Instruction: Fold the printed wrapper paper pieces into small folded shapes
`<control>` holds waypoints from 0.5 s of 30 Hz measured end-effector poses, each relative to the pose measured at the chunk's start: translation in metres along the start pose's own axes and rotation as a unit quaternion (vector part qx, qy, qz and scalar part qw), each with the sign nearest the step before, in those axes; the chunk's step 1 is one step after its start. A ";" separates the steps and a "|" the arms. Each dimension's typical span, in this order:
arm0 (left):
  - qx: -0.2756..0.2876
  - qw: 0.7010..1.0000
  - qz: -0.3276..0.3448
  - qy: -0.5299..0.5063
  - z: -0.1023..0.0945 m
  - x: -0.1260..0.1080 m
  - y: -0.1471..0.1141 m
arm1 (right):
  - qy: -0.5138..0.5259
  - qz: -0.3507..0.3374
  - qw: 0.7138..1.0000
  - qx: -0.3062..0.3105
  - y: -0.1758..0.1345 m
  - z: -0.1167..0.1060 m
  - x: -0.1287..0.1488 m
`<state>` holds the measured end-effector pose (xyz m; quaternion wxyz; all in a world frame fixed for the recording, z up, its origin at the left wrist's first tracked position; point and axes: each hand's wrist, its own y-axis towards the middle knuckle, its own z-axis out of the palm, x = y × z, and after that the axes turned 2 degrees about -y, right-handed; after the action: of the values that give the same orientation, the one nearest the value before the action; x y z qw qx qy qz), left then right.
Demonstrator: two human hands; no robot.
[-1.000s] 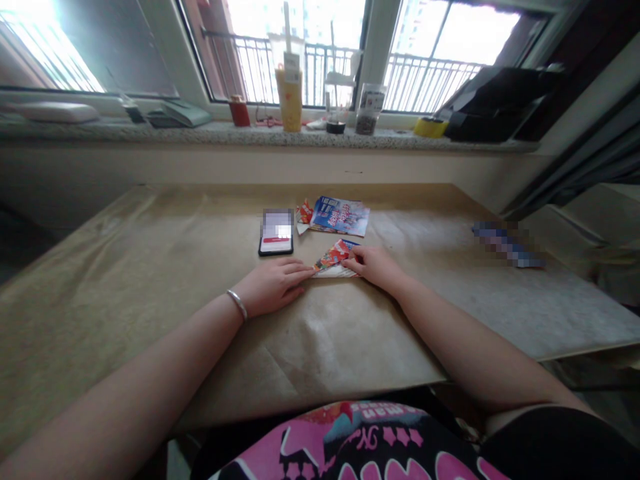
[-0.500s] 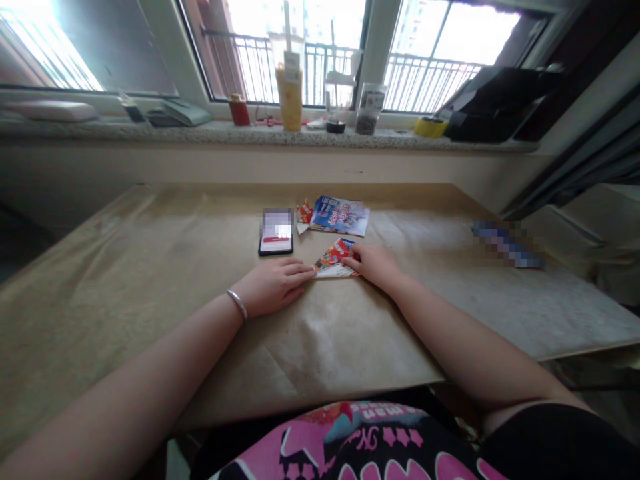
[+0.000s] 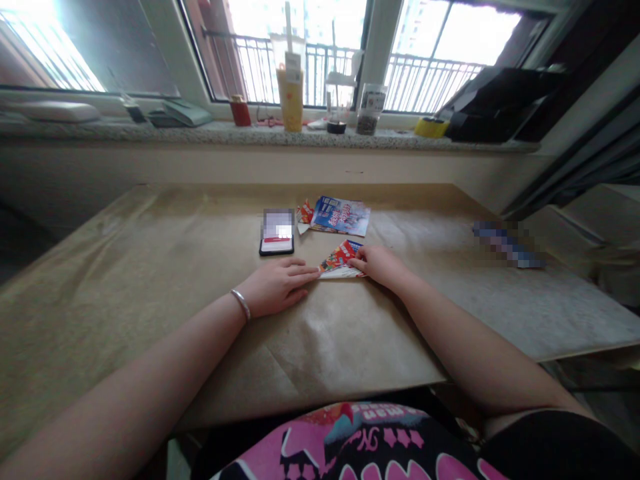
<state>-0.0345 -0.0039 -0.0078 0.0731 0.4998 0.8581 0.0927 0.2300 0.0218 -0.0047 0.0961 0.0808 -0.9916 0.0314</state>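
Observation:
A folded piece of printed paper [image 3: 340, 261], red, blue and white, lies on the table in front of me. Its left end comes to a point, where the fingertips of my left hand [image 3: 277, 287] touch it. That hand lies flat with its fingers stretched out. At the paper's right end, my right hand [image 3: 383, 265] has its fingers closed on the edge and covers that part. Just beyond the paper lies a small stack of printed flyers [image 3: 343, 215], with a folded red and white paper piece [image 3: 305, 213] at its left side.
A phone [image 3: 277, 233] with a lit screen lies left of the flyers. A blurred blue item [image 3: 507, 245] is at the table's right. On the windowsill [image 3: 200, 133] stand a tall yellow drink cup [image 3: 291, 100], other cups, a red jar [image 3: 240, 112] and a black bag [image 3: 490, 107].
Both hands and the folded paper have shifted slightly to the right. The right hand keeps hold of the paper's right end; the left fingertips stay at its point.

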 end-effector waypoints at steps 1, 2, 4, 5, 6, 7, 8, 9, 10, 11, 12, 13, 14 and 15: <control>0.003 1.000 0.000 0.000 0.000 0.000 0.000 | -0.004 -0.001 1.000 -0.001 0.000 0.000 0.000; 0.006 1.000 -0.001 -0.001 -0.001 -0.001 0.000 | -0.008 -0.003 1.000 -0.002 0.000 -0.001 0.000; 0.010 1.000 -0.003 -0.003 -0.001 -0.001 0.001 | -0.016 -0.006 1.000 -0.007 0.000 -0.001 0.000; 0.011 1.000 -0.003 -0.003 -0.001 -0.002 0.001 | -0.017 -0.007 1.000 -0.012 -0.001 -0.001 0.000; 0.012 1.000 -0.003 -0.003 -0.002 -0.002 0.001 | -0.017 -0.009 1.000 -0.018 -0.001 -0.001 0.000; 0.013 1.000 -0.003 -0.003 -0.002 -0.002 0.000 | -0.014 -0.012 1.000 -0.024 -0.001 0.000 0.000; 0.013 1.000 -0.003 -0.002 -0.002 -0.002 0.000 | -0.009 -0.014 0.999 -0.032 -0.002 0.000 -0.001; 0.013 1.000 -0.003 -0.001 -0.002 -0.002 0.000 | 0.001 -0.017 0.999 -0.039 -0.003 0.001 -0.002; 0.014 1.000 -0.003 0.001 -0.002 -0.002 0.000 | 0.016 -0.022 0.999 -0.047 -0.003 0.001 -0.003; 0.014 1.000 -0.002 0.002 -0.002 -0.002 0.000 | 0.035 -0.027 0.997 -0.055 -0.004 0.002 -0.005; 0.015 1.000 -0.002 0.002 -0.002 -0.002 0.000 | 0.061 -0.034 0.995 -0.064 -0.004 0.003 -0.006; 0.015 1.000 -0.001 0.003 -0.002 -0.002 0.000 | 0.088 -0.044 0.992 -0.075 -0.004 0.003 -0.008; 0.015 1.000 0.000 0.004 -0.002 -0.002 0.000 | 0.111 -0.056 0.988 -0.089 -0.004 0.004 -0.010; 0.015 1.000 0.001 0.004 -0.002 -0.002 0.000 | 0.129 -0.070 0.984 -0.105 -0.003 0.005 -0.011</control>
<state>-0.0336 -0.0059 -0.0056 0.0620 0.5010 0.8593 0.0823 0.2404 0.0199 -0.0114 0.2334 0.1346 -0.9605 -0.0697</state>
